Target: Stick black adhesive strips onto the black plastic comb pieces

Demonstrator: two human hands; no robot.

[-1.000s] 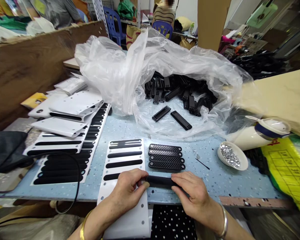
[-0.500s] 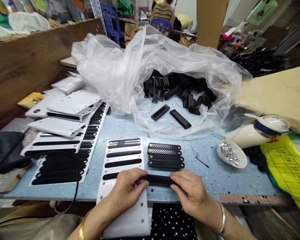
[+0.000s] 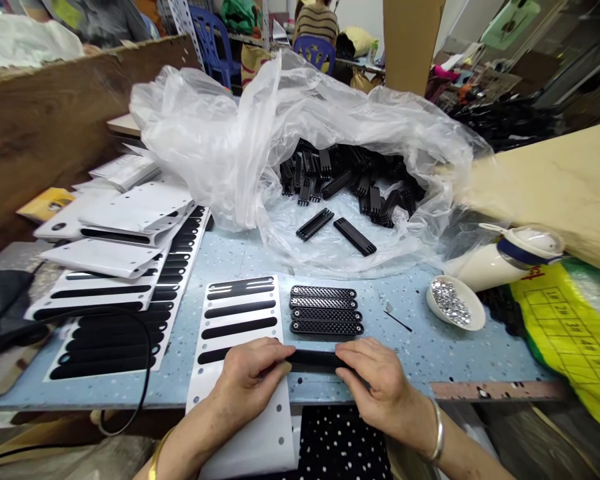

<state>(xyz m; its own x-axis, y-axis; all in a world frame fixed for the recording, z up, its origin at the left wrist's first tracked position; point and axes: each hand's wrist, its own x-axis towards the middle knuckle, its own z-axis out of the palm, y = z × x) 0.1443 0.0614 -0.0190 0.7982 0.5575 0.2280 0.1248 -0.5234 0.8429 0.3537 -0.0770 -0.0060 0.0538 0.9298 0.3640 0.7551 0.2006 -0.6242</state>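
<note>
Between both hands, above the table's front edge, is a narrow black strip-shaped piece [image 3: 314,359]. My left hand [image 3: 260,373] pinches its left end, and my right hand [image 3: 373,370] grips the right end with thumb and fingers. Under my left forearm lies a white backing sheet [image 3: 275,433] with several black adhesive strips [image 3: 240,327] and small holes. Just beyond the held piece, black textured bars [image 3: 326,313] with a shiny stud at each end sit in a neat row. My fingers cover both ends of the held piece.
A clear plastic bag [image 3: 220,147] spills black bars [image 3: 355,237] at the back. Right of them are a white bowl [image 3: 475,313] of shiny studs, a cream bottle [image 3: 485,267] and a thin black tool [image 3: 399,321]. Sticker sheets [image 3: 115,340] and a cable [image 3: 147,373] lie left.
Both hands keep hold of the black piece, with only slight finger shifts. The whole view has drifted a little, so table things appear further left.
</note>
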